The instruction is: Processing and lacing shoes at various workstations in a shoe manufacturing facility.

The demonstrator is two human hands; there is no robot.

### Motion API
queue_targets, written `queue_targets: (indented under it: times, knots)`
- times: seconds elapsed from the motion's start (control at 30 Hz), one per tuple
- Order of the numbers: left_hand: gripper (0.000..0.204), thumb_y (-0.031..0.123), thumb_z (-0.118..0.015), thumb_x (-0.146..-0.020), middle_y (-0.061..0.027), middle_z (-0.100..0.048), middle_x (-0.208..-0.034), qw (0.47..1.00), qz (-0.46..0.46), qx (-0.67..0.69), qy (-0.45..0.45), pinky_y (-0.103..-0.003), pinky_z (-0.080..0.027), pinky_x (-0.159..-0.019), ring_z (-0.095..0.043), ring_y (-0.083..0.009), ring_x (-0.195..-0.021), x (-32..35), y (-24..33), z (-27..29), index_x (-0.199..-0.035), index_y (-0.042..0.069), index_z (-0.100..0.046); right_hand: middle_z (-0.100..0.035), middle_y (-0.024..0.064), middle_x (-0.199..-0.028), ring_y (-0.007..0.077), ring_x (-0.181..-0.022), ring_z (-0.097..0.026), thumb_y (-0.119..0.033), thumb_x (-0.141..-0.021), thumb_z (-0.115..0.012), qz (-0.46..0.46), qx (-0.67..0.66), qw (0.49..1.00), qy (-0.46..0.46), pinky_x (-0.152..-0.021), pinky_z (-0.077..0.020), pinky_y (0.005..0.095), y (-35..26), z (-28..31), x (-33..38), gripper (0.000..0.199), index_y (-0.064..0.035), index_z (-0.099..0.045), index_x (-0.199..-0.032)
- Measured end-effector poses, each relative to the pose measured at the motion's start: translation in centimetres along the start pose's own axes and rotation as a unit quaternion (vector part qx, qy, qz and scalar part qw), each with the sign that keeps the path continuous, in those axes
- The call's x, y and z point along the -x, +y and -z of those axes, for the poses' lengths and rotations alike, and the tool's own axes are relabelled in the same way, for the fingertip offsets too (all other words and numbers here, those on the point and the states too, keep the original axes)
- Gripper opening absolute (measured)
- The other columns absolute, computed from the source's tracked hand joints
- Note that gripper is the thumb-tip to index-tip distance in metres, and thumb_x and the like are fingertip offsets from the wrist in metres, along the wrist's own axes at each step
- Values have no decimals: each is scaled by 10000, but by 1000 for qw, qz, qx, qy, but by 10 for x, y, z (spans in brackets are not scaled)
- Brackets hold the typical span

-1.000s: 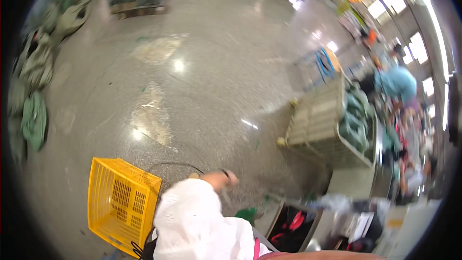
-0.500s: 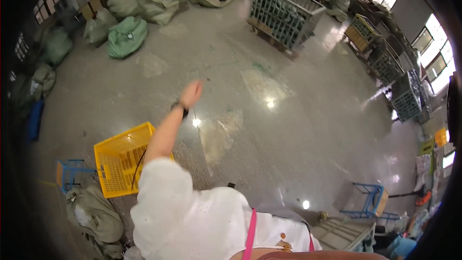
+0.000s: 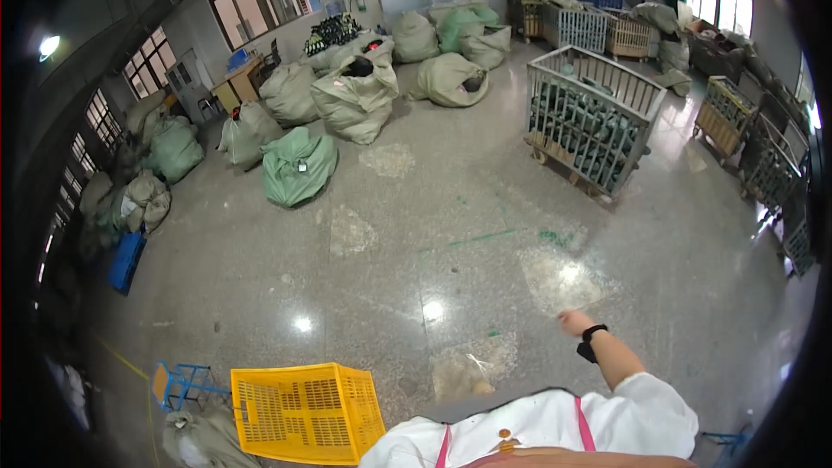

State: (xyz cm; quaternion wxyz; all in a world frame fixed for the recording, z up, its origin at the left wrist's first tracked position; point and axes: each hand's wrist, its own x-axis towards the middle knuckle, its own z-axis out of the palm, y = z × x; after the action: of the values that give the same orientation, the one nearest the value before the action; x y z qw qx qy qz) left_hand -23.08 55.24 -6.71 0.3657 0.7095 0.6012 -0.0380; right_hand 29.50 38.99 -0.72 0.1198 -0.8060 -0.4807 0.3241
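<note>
Right hand (image 3: 575, 322) swings out low on the right, holds nothing, fingers loosely curled; black wristband (image 3: 591, 340) behind it. Left hand is out of view. Nearest thing is the yellow crate (image 3: 308, 412), near left on the floor (image 3: 451, 234), apart from the hand. Nothing is picked up yet; green sacks (image 3: 299, 165) and wire carts (image 3: 594, 121) sit far off, untouched.

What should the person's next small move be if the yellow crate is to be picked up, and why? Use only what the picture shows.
Probably swing the right hand across and down toward the yellow crate. That hand seems to hold nothing and is stretched out over bare floor on the person's right, while the crate stands low on their left, apart from the hand.
</note>
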Motion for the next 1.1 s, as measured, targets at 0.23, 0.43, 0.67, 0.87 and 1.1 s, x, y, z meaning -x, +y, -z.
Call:
queue_targets:
  times: [0.23,0.43,0.67,0.87,1.1]
  knots:
    - [325,227,-499,-845,-198,-583,-1030,985,-143,96,14,-376,-445,-819,-562,-331,-959,-170,141,48,-1085,11,-532,-644,125,-924,279,-839,-608,-265,-739,-516,28,164,943,-288,-746,-461,383,-6,-76,-150,299,-90,-645,-945]
    - [275,212,-500,-851,-170,-617,-953,944,-291,154,11,-355,-463,-770,-594,-286,-902,-366,309,136,-1041,21,-561,-615,167,-1007,317,-941,-584,-251,-774,-478,29,110,946,-304,-809,-447,406,-41,-23,-353,326,-46,-634,-973]
    - [433,341,-476,-840,-147,-551,-1161,934,-60,-17,-352,-349,-373,-911,-525,-260,-1054,-515,210,185,-1138,34,-543,-610,168,-1008,337,-948,-568,-283,-808,-433,6,177,968,-177,-838,-433,415,-145,90,-610,338,-71,-632,-979]
    - [401,346,-520,-817,-142,-594,-1071,978,-29,127,-161,-342,-397,-883,-543,-253,-1025,-675,83,239,-1083,51,-578,-615,178,-979,335,-925,-576,-268,-804,-437,64,209,962,-163,-809,-441,410,-247,157,-829,318,-65,-637,-946]
    - [363,328,-511,-821,-154,-608,-1021,975,-132,-70,-167,-359,-424,-846,-563,-267,-983,-922,82,382,-1054,61,-589,-637,164,-886,318,-849,-601,-272,-775,-472,15,128,973,-191,-743,-458,418,-320,233,-997,293,-64,-650,-880]
